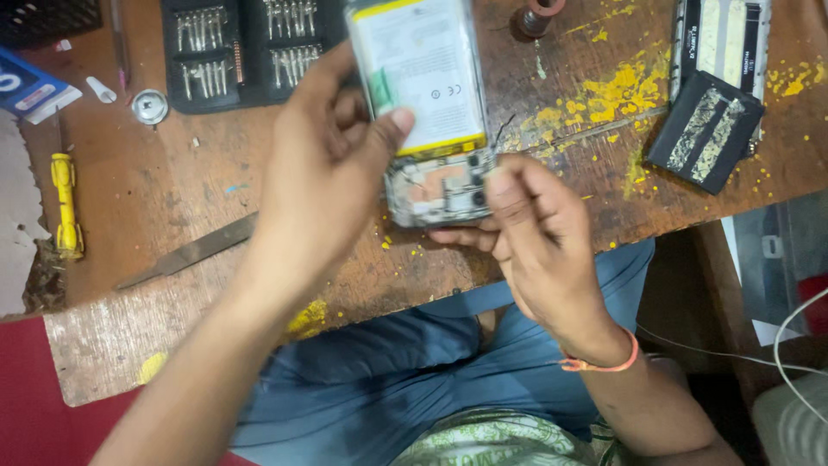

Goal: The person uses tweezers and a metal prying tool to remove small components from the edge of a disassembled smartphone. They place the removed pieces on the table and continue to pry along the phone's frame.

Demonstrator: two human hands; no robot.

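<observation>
Opened smartphone with its back cover off and white-and-yellow battery exposed (pixel 429 112), held over the worn, yellow-spattered wooden bench (pixel 155 207).

Left hand (pixel 323 168) grips the phone's left edge, thumb pressed on the battery's lower corner. Right hand (pixel 535 229) is pinched at the circuit-board end; can't tell if it holds a tool or part. Best practice here, I'd say: keep the left grip firm, work small, avoid levering on the battery. Black screwdriver-bit case (pixel 246 47) lies behind, near; grey metal file (pixel 194 252) to the left.
</observation>
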